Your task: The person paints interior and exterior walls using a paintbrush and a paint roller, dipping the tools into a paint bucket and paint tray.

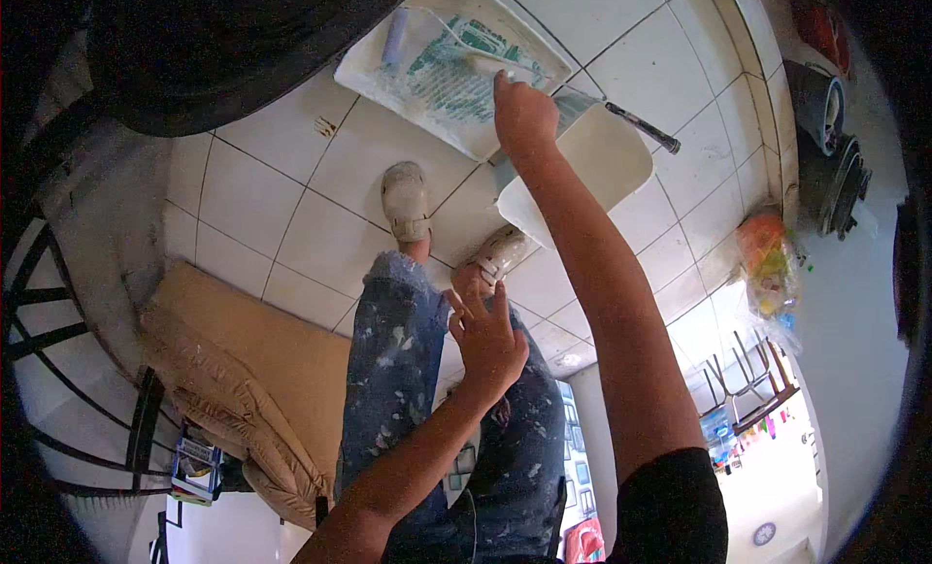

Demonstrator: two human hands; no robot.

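My right hand [525, 117] is closed over the lower right part of a white paint tray [364, 71] on the floor. Its fingertips meet the pale handle [495, 66] of a small paint roller [394, 37] with a purplish sleeve; whether they grip it, I cannot tell. Green and white paint streaks [449, 88] cover the tray's bottom. Another roller's black handle [643, 127] sticks out over a white tub [612, 161] holding pale liquid, partly behind my right forearm. My left hand [490, 348] hovers above my knees, its fingers spread and holding nothing.
White tiles [311, 215] cover the floor under my shoes [405, 197]. A round dark object [233, 59] looms at the upper left. A brown sofa [243, 399] stands lower left beside black curved bars [58, 380]. Filled plastic bags [767, 263] and a bucket [815, 103] line the right wall.
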